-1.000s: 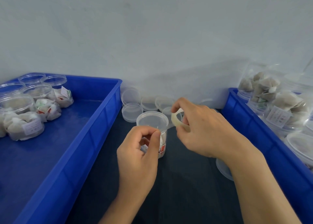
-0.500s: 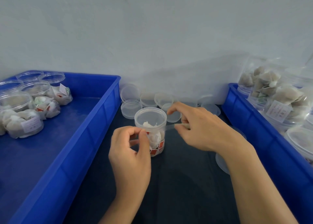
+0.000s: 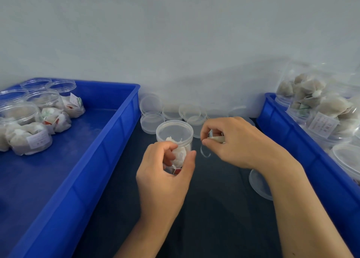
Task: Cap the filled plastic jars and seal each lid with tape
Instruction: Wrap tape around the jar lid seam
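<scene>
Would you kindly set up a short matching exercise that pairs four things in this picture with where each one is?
Things:
1. capped jar
2. tape roll
3. loose lids
4. left blue bin

Places:
A. lying by the wall, behind the hands
B. gripped in the left hand
C. holds a cluster of jars in its far corner
D. pinched in the right hand

Pairs: 1-B, 2-D, 3-A, 4-C
</scene>
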Action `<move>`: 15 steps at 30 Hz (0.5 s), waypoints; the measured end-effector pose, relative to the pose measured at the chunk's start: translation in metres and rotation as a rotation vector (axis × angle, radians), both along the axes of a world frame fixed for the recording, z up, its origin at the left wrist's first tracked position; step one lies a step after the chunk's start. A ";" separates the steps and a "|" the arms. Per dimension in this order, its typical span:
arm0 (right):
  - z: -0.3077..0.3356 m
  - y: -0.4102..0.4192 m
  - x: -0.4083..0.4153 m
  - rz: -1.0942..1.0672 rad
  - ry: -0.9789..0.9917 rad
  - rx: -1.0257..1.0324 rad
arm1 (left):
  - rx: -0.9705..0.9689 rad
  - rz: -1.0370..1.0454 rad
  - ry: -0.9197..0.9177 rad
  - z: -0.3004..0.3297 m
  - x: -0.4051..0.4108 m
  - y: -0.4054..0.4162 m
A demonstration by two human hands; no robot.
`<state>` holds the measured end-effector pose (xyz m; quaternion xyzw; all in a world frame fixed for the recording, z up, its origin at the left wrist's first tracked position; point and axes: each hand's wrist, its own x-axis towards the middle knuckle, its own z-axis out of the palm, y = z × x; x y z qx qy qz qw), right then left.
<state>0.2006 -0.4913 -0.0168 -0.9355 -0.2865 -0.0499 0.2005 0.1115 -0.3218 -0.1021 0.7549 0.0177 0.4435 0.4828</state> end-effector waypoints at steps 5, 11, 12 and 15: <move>0.007 0.003 -0.007 0.028 -0.022 -0.007 | -0.038 -0.058 0.057 -0.001 -0.002 -0.004; 0.008 0.013 -0.013 0.037 -0.067 -0.005 | -0.017 0.002 0.071 -0.006 0.002 -0.001; 0.007 0.014 -0.013 0.037 -0.069 -0.004 | 0.001 0.016 0.069 -0.006 0.003 0.001; 0.006 0.017 -0.014 0.037 -0.062 -0.013 | -0.014 0.014 0.080 -0.005 0.003 0.003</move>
